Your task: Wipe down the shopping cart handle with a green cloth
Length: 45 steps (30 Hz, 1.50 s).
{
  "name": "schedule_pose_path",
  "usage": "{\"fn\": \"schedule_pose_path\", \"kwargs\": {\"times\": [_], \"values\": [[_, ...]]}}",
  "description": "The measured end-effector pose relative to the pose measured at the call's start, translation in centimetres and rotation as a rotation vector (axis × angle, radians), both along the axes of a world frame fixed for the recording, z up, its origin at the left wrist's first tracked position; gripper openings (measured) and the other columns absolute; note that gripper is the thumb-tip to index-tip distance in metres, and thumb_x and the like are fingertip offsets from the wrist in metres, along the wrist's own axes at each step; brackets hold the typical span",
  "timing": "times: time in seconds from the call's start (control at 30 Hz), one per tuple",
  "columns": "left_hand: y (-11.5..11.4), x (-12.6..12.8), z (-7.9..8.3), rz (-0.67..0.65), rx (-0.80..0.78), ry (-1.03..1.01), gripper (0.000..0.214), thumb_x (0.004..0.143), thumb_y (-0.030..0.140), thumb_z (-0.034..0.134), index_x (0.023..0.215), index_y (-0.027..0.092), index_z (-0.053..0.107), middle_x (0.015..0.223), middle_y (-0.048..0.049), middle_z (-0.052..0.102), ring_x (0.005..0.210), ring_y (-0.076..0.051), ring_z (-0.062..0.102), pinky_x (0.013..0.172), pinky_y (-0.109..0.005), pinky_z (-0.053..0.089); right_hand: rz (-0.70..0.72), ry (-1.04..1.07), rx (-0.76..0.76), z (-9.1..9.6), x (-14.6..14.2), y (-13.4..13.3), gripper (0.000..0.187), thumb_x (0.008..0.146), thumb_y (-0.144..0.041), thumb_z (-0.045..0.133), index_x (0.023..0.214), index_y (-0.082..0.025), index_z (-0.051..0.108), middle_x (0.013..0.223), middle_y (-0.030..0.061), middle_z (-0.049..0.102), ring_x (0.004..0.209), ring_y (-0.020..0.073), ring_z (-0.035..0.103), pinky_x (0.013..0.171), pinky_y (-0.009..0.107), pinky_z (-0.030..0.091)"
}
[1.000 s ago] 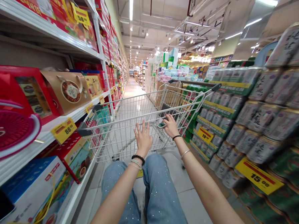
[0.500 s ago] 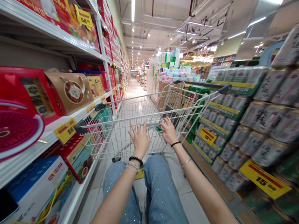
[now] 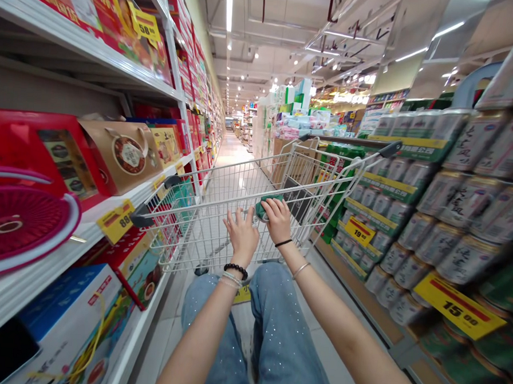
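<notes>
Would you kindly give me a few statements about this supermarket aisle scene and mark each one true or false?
1. The person's right hand touches a small green object at the near rail of the silver wire shopping cart. True.
2. The black beaded bracelet is on the right wrist. False: it is on the left wrist.
3. The yellow price tag on the right-hand display shows 15.00. True.
4. Stacked white drink cans fill the left-hand shelves. False: they are on the right; the left shelves hold boxes, such as a blue-and-white gift box.
5. The person wears black trousers. False: they wear glittery blue jeans.
</notes>
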State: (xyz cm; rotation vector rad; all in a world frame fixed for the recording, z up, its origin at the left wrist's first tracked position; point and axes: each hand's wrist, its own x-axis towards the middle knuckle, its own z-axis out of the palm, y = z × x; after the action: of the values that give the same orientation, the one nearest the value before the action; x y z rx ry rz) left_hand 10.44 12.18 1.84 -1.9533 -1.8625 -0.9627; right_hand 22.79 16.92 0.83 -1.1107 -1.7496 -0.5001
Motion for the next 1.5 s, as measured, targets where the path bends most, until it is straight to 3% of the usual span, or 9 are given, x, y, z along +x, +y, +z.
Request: {"fn": "schedule_pose_path", "kwargs": {"times": [0.37, 0.67, 0.87, 1.03, 1.2, 1.5], "values": [[-0.2, -0.5, 0.1, 0.008, 0.015, 0.008, 0.06, 0.08, 0.014, 0.054, 0.139, 0.024, 0.054, 0.141, -0.0125, 0.051, 0.139, -0.039, 0.034, 0.114, -0.063, 0.03, -0.153, -0.013, 0.083, -0.2, -1.6, -0.3, 0.048, 0.089, -0.002, 0.038, 0.128, -0.017, 0.062, 0.128, 0.0113, 0.066, 0.121, 0.0222, 0.053, 0.112, 0.045, 0.032], [-0.2, -0.8, -0.2, 0.011, 0.001, 0.016, 0.064, 0.078, 0.014, 0.055, 0.141, 0.026, 0.051, 0.143, -0.0116, 0.05, 0.14, -0.038, 0.033, 0.114, -0.066, 0.028, -0.1, 0.016, 0.095, 0.1, -1.9, -0.4, 0.047, 0.087, -0.001, 0.039, 0.124, -0.017, 0.063, 0.125, 0.011, 0.067, 0.12, 0.0232, 0.052, 0.113, 0.046, 0.031], [-0.4, -0.9, 0.1, 0.014, -0.013, 0.019, 0.063, 0.079, 0.014, 0.055, 0.141, 0.027, 0.051, 0.145, -0.011, 0.049, 0.141, -0.038, 0.032, 0.113, -0.068, 0.029, -0.002, -0.052, 0.033, 0.7, -0.3, -0.8, 0.047, 0.083, -0.003, 0.043, 0.122, -0.019, 0.064, 0.122, 0.0098, 0.067, 0.119, 0.0235, 0.053, 0.113, 0.046, 0.033], [-0.7, -0.7, 0.3, 0.017, -0.042, 0.002, 0.064, 0.079, 0.013, 0.054, 0.142, 0.028, 0.049, 0.146, -0.0111, 0.049, 0.142, -0.038, 0.031, 0.112, -0.068, 0.03, -0.032, -0.017, 0.072, 1.2, 0.9, -0.5, 0.045, 0.083, -0.003, 0.044, 0.118, -0.02, 0.065, 0.121, 0.0094, 0.067, 0.119, 0.024, 0.052, 0.114, 0.048, 0.032], [-0.9, -0.6, 0.4, 0.019, -0.048, -0.007, 0.064, 0.08, 0.012, 0.052, 0.142, 0.028, 0.049, 0.147, -0.011, 0.048, 0.143, -0.038, 0.029, 0.111, -0.068, 0.031, -0.016, -0.044, 0.056, 0.8, 0.9, -0.4, 0.043, 0.081, -0.002, 0.045, 0.115, -0.018, 0.066, 0.118, 0.0096, 0.068, 0.117, 0.0239, 0.053, 0.112, 0.046, 0.035], [-1.0, -0.6, 0.7, 0.019, -0.065, -0.007, 0.064, 0.081, 0.012, 0.052, 0.142, 0.028, 0.049, 0.148, -0.0114, 0.047, 0.143, -0.037, 0.029, 0.11, -0.069, 0.031, -0.025, 0.086, 0.062, 0.6, 0.5, -0.4, 0.048, 0.079, 0.0, 0.041, 0.116, -0.017, 0.065, 0.117, 0.0116, 0.066, 0.119, 0.0239, 0.052, 0.115, 0.051, 0.033]]}}
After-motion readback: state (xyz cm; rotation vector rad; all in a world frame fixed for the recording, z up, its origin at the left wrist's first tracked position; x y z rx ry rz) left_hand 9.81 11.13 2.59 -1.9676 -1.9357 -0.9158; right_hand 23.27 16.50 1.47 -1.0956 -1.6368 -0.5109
